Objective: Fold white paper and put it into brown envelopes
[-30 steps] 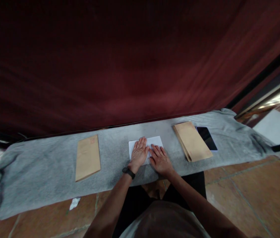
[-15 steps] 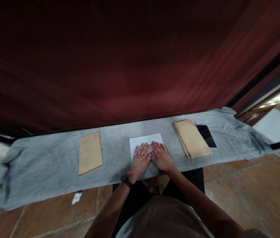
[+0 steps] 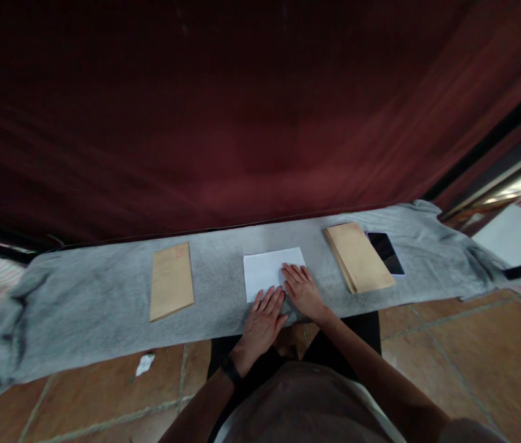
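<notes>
A white sheet of paper (image 3: pixel 267 267), which looks folded, lies flat in front of me on the grey cloth (image 3: pixel 223 307). My right hand (image 3: pixel 302 290) rests flat over its right side, fingers stretched out. At the near edge of the paper is my left hand (image 3: pixel 262 317), its fingers extended and the tips touching that edge. Neither hand grasps anything. To the left lies a single brown envelope (image 3: pixel 172 283) with a small reddish mark near its top. On the right is a stack of brown envelopes (image 3: pixel 359 257).
A dark-screened phone (image 3: pixel 385 253) lies partly under the envelope stack's right side. Dark red fabric (image 3: pixel 260 135) hangs behind the narrow cloth-covered surface. A scrap of white paper (image 3: pixel 144 364) is on the tiled floor (image 3: pixel 103 394). Off to the far right is a white panel (image 3: pixel 518 237).
My left hand has slid back toward me, off most of the paper to its near edge, uncovering the left part. My right hand has stayed nearly in place.
</notes>
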Tool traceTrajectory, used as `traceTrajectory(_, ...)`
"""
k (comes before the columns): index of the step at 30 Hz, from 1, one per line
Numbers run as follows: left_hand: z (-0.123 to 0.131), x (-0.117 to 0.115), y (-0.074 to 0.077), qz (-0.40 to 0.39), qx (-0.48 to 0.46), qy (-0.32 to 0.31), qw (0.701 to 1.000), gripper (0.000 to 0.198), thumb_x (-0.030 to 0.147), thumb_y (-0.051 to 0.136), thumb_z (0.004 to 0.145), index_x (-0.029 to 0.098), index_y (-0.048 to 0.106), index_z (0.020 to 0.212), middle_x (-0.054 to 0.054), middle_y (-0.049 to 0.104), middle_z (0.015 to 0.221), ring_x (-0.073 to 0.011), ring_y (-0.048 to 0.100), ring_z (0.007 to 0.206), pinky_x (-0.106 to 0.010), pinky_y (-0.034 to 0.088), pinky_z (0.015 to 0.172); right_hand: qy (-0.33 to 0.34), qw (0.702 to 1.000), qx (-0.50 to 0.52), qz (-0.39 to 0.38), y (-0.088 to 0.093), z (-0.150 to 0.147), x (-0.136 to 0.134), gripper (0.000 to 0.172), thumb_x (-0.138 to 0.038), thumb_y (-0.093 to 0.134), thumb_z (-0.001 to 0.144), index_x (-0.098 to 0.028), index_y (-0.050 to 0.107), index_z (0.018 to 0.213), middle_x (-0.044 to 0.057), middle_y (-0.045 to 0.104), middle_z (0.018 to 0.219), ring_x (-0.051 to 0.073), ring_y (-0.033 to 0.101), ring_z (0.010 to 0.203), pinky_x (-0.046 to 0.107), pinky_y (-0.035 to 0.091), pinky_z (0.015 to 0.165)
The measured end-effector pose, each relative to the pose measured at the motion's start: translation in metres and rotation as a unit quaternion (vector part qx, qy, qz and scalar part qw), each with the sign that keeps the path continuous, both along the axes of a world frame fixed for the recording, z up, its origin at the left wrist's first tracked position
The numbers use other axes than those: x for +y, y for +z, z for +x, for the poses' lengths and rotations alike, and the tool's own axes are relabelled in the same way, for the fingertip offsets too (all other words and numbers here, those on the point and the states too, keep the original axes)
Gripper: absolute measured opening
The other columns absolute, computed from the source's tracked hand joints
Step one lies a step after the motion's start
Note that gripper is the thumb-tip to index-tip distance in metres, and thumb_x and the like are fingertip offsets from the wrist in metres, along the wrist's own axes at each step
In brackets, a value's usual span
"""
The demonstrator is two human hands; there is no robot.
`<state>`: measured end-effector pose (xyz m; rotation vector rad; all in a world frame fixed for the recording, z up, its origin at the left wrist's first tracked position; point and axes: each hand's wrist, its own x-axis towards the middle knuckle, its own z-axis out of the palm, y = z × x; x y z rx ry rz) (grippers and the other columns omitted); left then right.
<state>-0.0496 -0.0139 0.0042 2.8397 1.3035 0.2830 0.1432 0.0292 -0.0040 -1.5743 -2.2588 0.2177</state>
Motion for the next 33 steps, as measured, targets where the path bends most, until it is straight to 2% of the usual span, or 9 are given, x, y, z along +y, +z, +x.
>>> traceTrajectory(4, 0.0, -0.003, -0.002, 0.003, -0.012, 0.008, 1.0, 0.05, 0.042, 0.041, 0.105, 0.014, 0.051, 0.145, -0.011, 0.055, 0.15, -0.0242, 0.036, 0.149, -0.05, 0.026, 0.126, 0.082, 0.996, 0.016, -0.019, 0.005, -0.003, -0.003, 0.044, -0.031, 0.035, 0.107, -0.022, 0.055, 0.145, 0.008, 0.051, 0.154, 0.022, 0.044, 0.144, 0.052, 0.024, 0.124)
traceTrajectory(7, 0.001, -0.002, -0.003, 0.007, -0.015, 0.011, 1.0, 0.049, 0.042, 0.042, 0.104, 0.013, 0.055, 0.142, -0.012, 0.058, 0.147, -0.0244, 0.038, 0.148, -0.05, 0.025, 0.126, 0.101, 0.995, 0.013, -0.024, 0.005, -0.008, 0.002, 0.043, -0.031, 0.037, 0.107, -0.021, 0.055, 0.144, 0.008, 0.054, 0.151, 0.02, 0.046, 0.142, 0.048, 0.028, 0.123)
traceTrajectory(12, 0.0, 0.0, -0.001, 0.009, -0.004, 0.002, 1.0, 0.053, 0.044, 0.04, 0.104, 0.015, 0.049, 0.148, -0.009, 0.051, 0.154, -0.0249, 0.036, 0.15, -0.05, 0.028, 0.124, 0.067, 0.998, -0.012, 0.0, 0.003, -0.016, 0.032, 0.043, -0.027, 0.041, 0.106, -0.016, 0.053, 0.145, 0.01, 0.051, 0.153, 0.02, 0.046, 0.143, 0.044, 0.031, 0.123)
traceTrajectory(16, -0.001, 0.002, -0.002, 0.015, 0.002, 0.004, 1.0, 0.055, 0.046, 0.039, 0.104, 0.019, 0.044, 0.152, -0.006, 0.047, 0.157, -0.0242, 0.037, 0.149, -0.05, 0.032, 0.123, 0.025, 1.0, -0.012, 0.002, 0.001, -0.023, 0.058, 0.041, -0.028, 0.042, 0.105, -0.018, 0.057, 0.143, 0.009, 0.054, 0.151, 0.019, 0.05, 0.14, 0.043, 0.032, 0.122)
traceTrajectory(20, -0.001, 0.003, -0.005, 0.018, 0.005, 0.003, 1.0, 0.056, 0.047, 0.04, 0.103, 0.019, 0.046, 0.151, -0.007, 0.048, 0.156, -0.0253, 0.039, 0.148, -0.051, 0.035, 0.121, 0.002, 1.0, -0.016, 0.005, 0.001, -0.031, 0.068, 0.041, -0.03, 0.043, 0.106, -0.019, 0.056, 0.143, 0.008, 0.053, 0.152, 0.02, 0.05, 0.14, 0.044, 0.033, 0.122)
traceTrajectory(24, 0.0, 0.003, -0.006, 0.015, 0.008, 0.003, 1.0, 0.055, 0.048, 0.04, 0.103, 0.017, 0.051, 0.147, -0.008, 0.052, 0.153, -0.0266, 0.041, 0.147, -0.052, 0.036, 0.12, 0.001, 1.0, -0.023, 0.015, 0.0, -0.033, 0.05, 0.044, -0.03, 0.046, 0.105, -0.015, 0.053, 0.146, 0.011, 0.049, 0.155, 0.023, 0.046, 0.143, 0.046, 0.033, 0.122)
traceTrajectory(29, -0.002, 0.002, -0.008, 0.019, 0.007, -0.008, 1.0, 0.053, 0.046, 0.041, 0.103, 0.013, 0.055, 0.143, -0.012, 0.057, 0.148, -0.0265, 0.045, 0.145, -0.053, 0.036, 0.121, 0.049, 0.998, -0.015, 0.024, -0.003, -0.02, 0.0, 0.045, -0.03, 0.042, 0.106, -0.016, 0.05, 0.148, 0.009, 0.051, 0.154, 0.02, 0.044, 0.144, 0.045, 0.033, 0.122)
traceTrajectory(33, -0.007, 0.004, -0.006, 0.026, 0.002, -0.022, 0.999, 0.05, 0.039, 0.042, 0.103, 0.015, 0.051, 0.146, -0.01, 0.05, 0.154, -0.0264, 0.042, 0.146, -0.052, 0.037, 0.12, 0.061, 0.997, -0.004, 0.037, -0.007, -0.005, -0.031, 0.048, -0.032, 0.048, 0.104, -0.018, 0.047, 0.15, 0.008, 0.052, 0.153, 0.021, 0.048, 0.141, 0.043, 0.035, 0.122)
